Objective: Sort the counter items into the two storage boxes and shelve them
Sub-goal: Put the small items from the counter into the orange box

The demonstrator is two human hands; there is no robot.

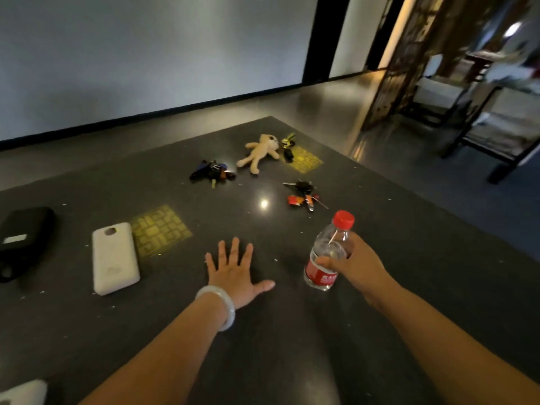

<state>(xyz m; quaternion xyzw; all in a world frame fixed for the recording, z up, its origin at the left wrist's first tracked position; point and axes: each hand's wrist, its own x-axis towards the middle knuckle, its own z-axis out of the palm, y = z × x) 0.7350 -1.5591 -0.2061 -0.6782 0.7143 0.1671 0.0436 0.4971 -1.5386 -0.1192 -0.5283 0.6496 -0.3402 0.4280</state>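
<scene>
The left hand (233, 271) is lying flat over the dark counter (380, 287) at the lower middle of the frame, palm down, all five fingers spread wide and straight, thumb pointing to the right; it is holding nothing. A pale bangle (217, 306) is sitting on that wrist, and the forearm is reaching in from the bottom edge.

The right hand (355, 266) is coming in from the lower right, its fingers and thumb curling round the middle of a clear water bottle (327, 252). The bottle is hanging just above the counter, to the right of the left hand. Its long axis is tilting, with the red cap toward the upper right and the base with its red label toward the lower left.

At the left of the frame one white power bank (114, 258) is lying flat, long axis running up and down the picture, beside one black pouch (24, 238) at the left edge. Another white object (23, 393) is peeking in at the bottom left corner; I cannot tell what it is.

Farther up, past the hands, I am counting three bunches of keys: a dark one (211, 170) at the middle, one with red tags (304, 192) to the right, and one with a yellow charm (288, 146) touching one plush toy (261, 150).
</scene>
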